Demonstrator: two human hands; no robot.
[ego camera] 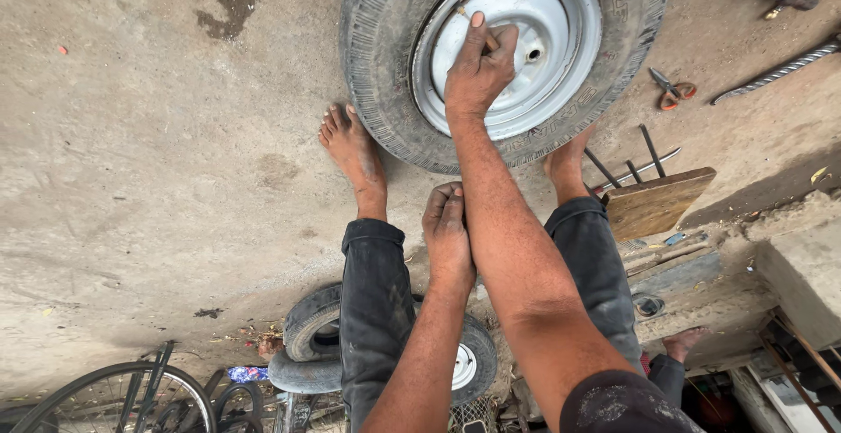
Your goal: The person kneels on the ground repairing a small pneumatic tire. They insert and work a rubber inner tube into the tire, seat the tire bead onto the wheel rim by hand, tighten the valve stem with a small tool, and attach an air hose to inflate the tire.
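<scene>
The ground was rough grey concrete. My right hand (477, 65) pinched a small stick-like tool (477, 28) closed against the wheel's silver rim (561, 13), just left of the hub hole. My left hand (447, 236), loosely curled and empty, rested nearer me, well below the tyre (377, 65).

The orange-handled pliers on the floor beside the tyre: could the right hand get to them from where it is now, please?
Probably yes. The right hand rests on the wheel rim, and only bare concrete and the tyre edge lie between it and the pliers; nothing covers them.
</scene>
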